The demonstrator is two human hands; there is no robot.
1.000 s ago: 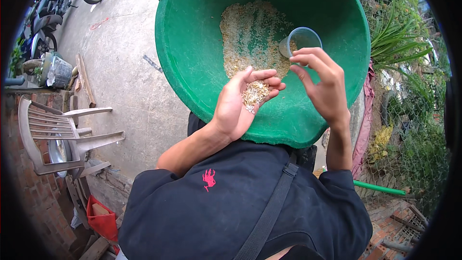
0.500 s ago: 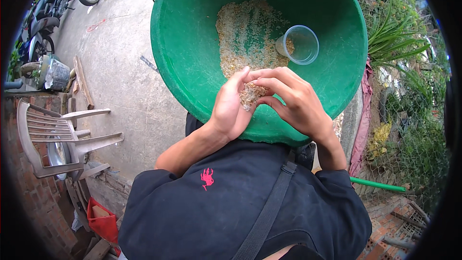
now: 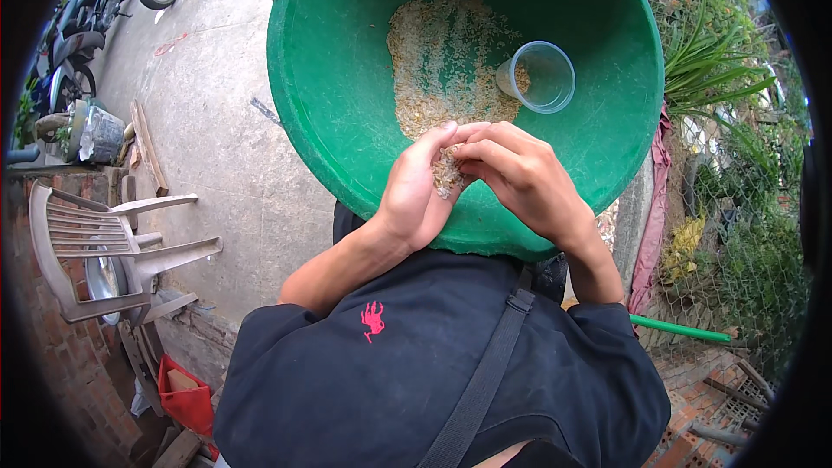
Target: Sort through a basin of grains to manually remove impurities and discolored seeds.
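Observation:
My left hand (image 3: 411, 198) is cupped, palm up, around a small heap of mixed grain (image 3: 446, 173) with pale and brown bits. The fingers of my right hand (image 3: 530, 180) are bent and pinched together at that heap, touching it. Both hands are over the near side of a large green tub (image 3: 347, 113). More grain (image 3: 418, 78) lies spread across the tub's bottom, with bare green streaks through it. A clear plastic cup (image 3: 546, 78) lies tipped in the tub to the right of the grain, some grain inside it. The left fingertips are partly hidden behind my right hand.
A plastic chair (image 3: 95, 238) lies on its side at the left, near a brick wall. Motorbikes (image 3: 82, 35) stand on the concrete at the far left. To the right are a wire fence (image 3: 728, 234), plants and a green pole (image 3: 685, 329).
My right fingers have closed in more tightly on the grain in my left palm, and the right hand has shifted slightly left. Tub and cup look much the same.

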